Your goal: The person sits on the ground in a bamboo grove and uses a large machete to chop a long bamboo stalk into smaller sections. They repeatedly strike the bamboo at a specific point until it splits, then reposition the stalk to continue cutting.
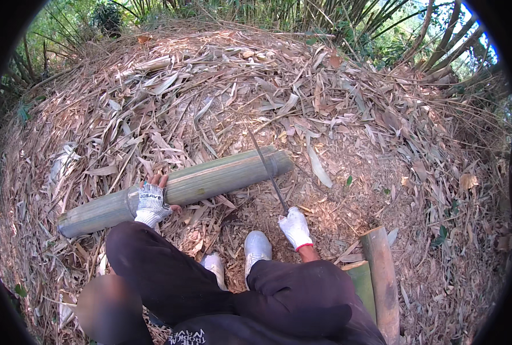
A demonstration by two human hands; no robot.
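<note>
Leaf-strewn ground [376, 155] fills most of the view, with a thicket [376, 29] of stems along the top. Dark trousers [164, 259] spread across the lower part, knees apart. In front of them lies the log [213, 183], a thick greenish bamboo length on the ground, slanting from lower left up to the right, with a ringed joint near each end. By the right knee, two shorter pieces lie side by side, one brown [379, 276] and one green [361, 284], both partly hidden by the leg. A long, thin, dark blade [267, 169] crosses over the log near its right end; whether it touches cannot be told. Two pale shoes [258, 247] stand between the knees. The gloved left hand [152, 200] rests on the log's left part, its grip spread, thumb apart from the fingers. The gloved right hand [295, 227] has its grip closed around the blade's near end.
</note>
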